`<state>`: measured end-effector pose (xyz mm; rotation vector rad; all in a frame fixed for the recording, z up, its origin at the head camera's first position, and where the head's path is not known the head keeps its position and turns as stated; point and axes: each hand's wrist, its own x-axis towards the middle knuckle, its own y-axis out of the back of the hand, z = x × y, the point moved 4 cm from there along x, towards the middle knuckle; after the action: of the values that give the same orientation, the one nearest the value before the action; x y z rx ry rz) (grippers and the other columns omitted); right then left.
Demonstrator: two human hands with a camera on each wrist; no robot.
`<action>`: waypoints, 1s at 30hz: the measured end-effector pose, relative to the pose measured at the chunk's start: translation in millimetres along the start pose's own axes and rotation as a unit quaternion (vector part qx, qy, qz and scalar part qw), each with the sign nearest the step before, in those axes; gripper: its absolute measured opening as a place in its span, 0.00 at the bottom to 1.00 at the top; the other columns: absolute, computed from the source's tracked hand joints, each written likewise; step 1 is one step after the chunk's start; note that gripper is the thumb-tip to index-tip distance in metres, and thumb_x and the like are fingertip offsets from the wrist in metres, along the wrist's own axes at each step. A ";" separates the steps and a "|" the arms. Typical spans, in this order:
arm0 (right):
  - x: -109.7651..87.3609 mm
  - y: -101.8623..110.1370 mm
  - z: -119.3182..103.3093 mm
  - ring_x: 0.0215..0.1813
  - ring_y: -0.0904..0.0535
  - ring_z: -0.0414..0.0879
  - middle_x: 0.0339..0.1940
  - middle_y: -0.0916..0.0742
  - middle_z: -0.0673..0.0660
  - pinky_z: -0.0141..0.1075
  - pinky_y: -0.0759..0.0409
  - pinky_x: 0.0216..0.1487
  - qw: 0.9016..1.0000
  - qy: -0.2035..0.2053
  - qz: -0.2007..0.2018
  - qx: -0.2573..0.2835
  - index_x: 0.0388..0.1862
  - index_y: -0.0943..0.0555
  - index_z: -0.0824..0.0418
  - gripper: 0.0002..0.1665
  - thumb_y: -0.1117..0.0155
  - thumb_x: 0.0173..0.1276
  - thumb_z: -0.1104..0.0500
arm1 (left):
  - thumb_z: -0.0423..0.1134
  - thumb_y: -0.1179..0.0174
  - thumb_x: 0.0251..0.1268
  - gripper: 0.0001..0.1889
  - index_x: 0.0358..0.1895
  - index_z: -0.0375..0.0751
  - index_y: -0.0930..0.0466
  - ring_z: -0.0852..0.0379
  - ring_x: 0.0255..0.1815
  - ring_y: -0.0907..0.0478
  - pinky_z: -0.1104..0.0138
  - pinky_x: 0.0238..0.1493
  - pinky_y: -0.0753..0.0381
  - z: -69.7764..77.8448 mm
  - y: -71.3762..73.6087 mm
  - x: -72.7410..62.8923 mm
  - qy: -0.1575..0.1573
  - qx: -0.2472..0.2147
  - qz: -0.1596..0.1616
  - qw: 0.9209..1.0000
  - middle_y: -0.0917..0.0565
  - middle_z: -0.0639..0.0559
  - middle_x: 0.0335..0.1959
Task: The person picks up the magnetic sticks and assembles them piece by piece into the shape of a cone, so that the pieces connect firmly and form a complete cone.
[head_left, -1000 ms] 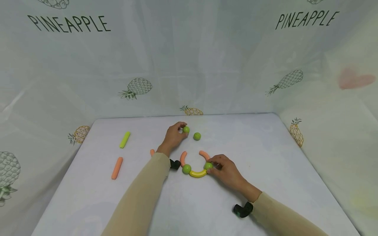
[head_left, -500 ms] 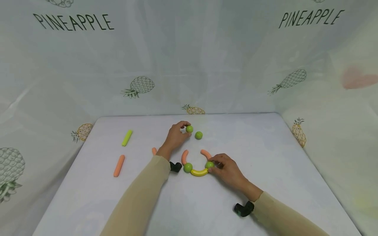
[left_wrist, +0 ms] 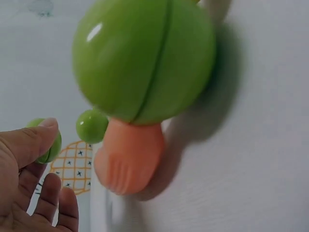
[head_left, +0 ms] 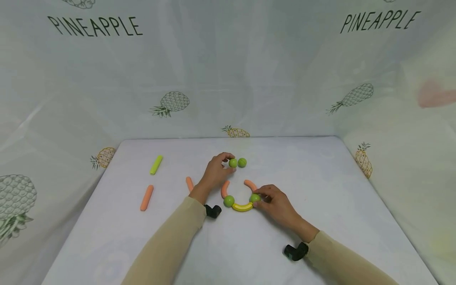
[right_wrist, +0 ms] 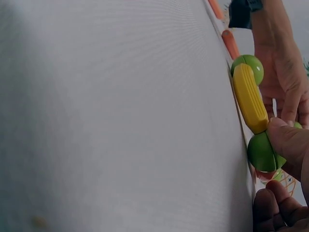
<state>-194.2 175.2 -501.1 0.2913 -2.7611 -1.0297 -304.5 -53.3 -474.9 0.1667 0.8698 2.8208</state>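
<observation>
Where fingers (right_wrist: 292, 144) pinch, a ball (right_wrist: 261, 152) is partly hidden.

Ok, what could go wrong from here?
The left grip pinches one green ball right beside a second green ball, which might roll if nudged. The right grip pinches a third green ball at the yellow piece's end and might shift both. The left wrist camera may bump the nearby fourth green ball.
</observation>
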 end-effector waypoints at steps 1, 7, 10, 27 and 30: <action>0.1 0.1 0.3 0.48 0.20 0.42 0.55 0.15 0.51 0.37 0.18 0.51 1.000 0.001 0.000 0.000 0.56 0.12 0.51 0.19 0.21 0.67 0.55 | 0.39 0.28 0.70 0.21 0.63 0.53 0.19 0.48 0.60 0.23 0.54 0.62 0.21 -0.2 -1.5 -2.1 -0.001 0.001 -0.001 1.000 0.19 0.50 0.62; 0.3 0.7 2.2 0.48 0.20 0.42 0.55 0.15 0.51 0.37 0.18 0.51 1.000 0.005 0.000 0.000 0.56 0.12 0.51 0.19 0.21 0.67 0.53 | 0.40 0.27 0.69 0.21 0.62 0.55 0.19 0.47 0.58 0.22 0.52 0.61 0.21 -0.8 -9.2 -14.6 0.005 0.002 -0.011 1.000 0.19 0.49 0.61; 0.3 0.8 1.9 0.48 0.20 0.42 0.55 0.15 0.52 0.37 0.18 0.51 1.000 0.005 -0.001 0.000 0.56 0.12 0.51 0.19 0.21 0.67 0.54 | 0.42 0.27 0.69 0.20 0.61 0.56 0.19 0.47 0.57 0.23 0.52 0.60 0.21 -2.1 -11.8 -19.8 0.009 0.011 -0.016 1.000 0.20 0.49 0.61; -0.5 0.5 -0.1 0.48 0.21 0.43 0.56 0.16 0.53 0.38 0.19 0.51 1.000 -0.009 -0.004 0.000 0.55 0.12 0.50 0.19 0.21 0.66 0.54 | 0.41 0.27 0.68 0.18 0.59 0.52 0.18 0.49 0.64 0.23 0.51 0.67 0.24 -12.4 -18.3 -31.1 0.002 0.030 -0.019 0.999 0.17 0.51 0.60; -0.7 0.5 -0.7 0.48 0.21 0.43 0.56 0.16 0.53 0.38 0.19 0.51 1.000 -0.009 -0.004 -0.001 0.55 0.12 0.50 0.19 0.21 0.67 0.54 | 0.42 0.27 0.68 0.19 0.59 0.52 0.18 0.49 0.61 0.23 0.51 0.65 0.23 -13.3 -18.5 -32.2 0.008 0.038 -0.018 0.999 0.17 0.51 0.58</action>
<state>-193.3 175.3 -500.3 0.2951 -2.7774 -1.0432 -272.6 -52.3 -498.0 0.1385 0.9749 2.7612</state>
